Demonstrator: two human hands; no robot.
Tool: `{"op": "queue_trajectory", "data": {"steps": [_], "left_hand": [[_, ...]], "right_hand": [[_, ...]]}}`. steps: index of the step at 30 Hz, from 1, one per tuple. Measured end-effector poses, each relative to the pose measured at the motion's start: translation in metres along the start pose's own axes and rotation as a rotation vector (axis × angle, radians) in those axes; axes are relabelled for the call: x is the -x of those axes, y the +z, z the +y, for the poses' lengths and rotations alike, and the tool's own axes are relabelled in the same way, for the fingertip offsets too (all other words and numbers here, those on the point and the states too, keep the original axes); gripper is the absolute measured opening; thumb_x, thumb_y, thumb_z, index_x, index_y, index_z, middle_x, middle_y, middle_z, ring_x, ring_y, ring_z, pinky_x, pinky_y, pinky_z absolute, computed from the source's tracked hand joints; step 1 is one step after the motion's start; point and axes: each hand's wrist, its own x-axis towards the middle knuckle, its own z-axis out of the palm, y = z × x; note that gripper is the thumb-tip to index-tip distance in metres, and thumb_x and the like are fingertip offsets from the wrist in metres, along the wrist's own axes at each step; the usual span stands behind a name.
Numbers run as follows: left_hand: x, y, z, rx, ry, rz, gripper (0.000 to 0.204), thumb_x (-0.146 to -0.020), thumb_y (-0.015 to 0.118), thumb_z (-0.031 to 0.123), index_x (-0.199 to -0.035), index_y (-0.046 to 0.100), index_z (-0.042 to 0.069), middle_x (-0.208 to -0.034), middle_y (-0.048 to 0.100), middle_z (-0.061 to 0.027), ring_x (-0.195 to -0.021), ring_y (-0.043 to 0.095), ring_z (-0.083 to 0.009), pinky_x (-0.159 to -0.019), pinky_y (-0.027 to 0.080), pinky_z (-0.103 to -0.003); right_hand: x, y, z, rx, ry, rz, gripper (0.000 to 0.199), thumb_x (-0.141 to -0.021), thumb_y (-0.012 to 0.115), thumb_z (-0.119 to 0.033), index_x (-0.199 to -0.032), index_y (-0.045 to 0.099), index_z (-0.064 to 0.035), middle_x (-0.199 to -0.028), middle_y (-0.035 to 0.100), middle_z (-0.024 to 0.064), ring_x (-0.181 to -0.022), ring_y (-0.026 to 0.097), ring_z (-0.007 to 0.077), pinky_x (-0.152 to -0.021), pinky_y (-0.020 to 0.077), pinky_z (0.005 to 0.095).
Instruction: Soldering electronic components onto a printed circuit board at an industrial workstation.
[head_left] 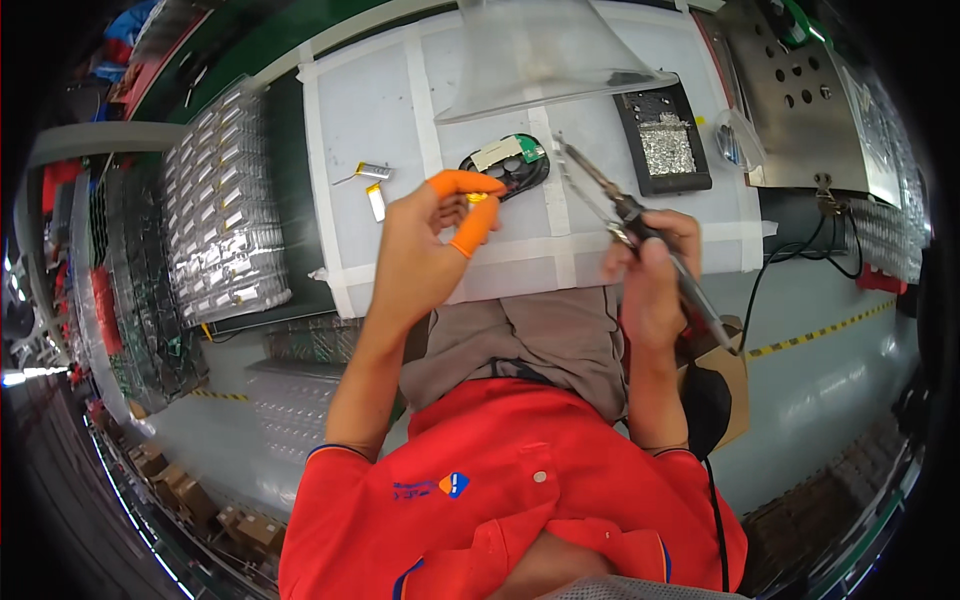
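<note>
My left hand point(435, 225), with orange finger cots on thumb and forefinger, pinches a small battery cell point(477, 197); only its yellow end shows. Just beyond those fingertips lies a black oval housing point(530, 178) with a green-and-cream circuit board point(500, 153) in it. My right hand point(655, 255) grips a soldering iron point(630, 212), its tip pointing away and to the left, near the housing but apart from it. Along with the iron, that hand also holds tweezers point(585, 195). Two silver battery cells with yellow ends, one upper point(374, 171) and one lower point(376, 203), lie left of my left hand.
A clear funnel-shaped hood point(550, 70) hangs over the far side of the white taped mat point(370, 110). A black tray of silvery metal shavings point(690, 183) stands at right, before a perforated metal box point(800, 110). Stacked clear trays point(225, 200) hold cells at left. A black cord point(800, 250) loops at right.
</note>
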Motion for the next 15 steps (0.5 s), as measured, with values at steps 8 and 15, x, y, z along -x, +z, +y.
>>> {"op": "queue_trajectory", "data": {"steps": [8,15], "left_hand": [[0.021,0.016,-0.011,-0.369,0.349,-0.016,0.017,-0.079,0.064,0.004,-0.096,0.065,0.002,-0.075,0.061,-0.0143,-0.07,0.059,-0.0276,-0.067,0.047,-0.034],[0.031,0.019,0.004,-0.374,0.269,-0.015,0.012,-0.08,0.067,0.009,-0.084,0.064,-0.001,-0.071,0.056,-0.0152,-0.07,0.055,-0.0312,-0.063,0.043,-0.04]], "right_hand": [[-0.002,0.036,0.017,0.364,0.001,-0.008,0.045,-0.077,0.071,0.005,-0.115,0.05,-0.0025,-0.094,0.057,0.0072,-0.082,0.057,0.0133,-0.077,0.0481,0.0265],[0.005,0.04,0.006,0.244,0.025,-0.06,0.045,-0.079,0.064,0.013,-0.117,0.045,-0.0011,-0.092,0.052,0.0068,-0.084,0.056,0.0137,-0.079,0.0484,0.0267]]}}
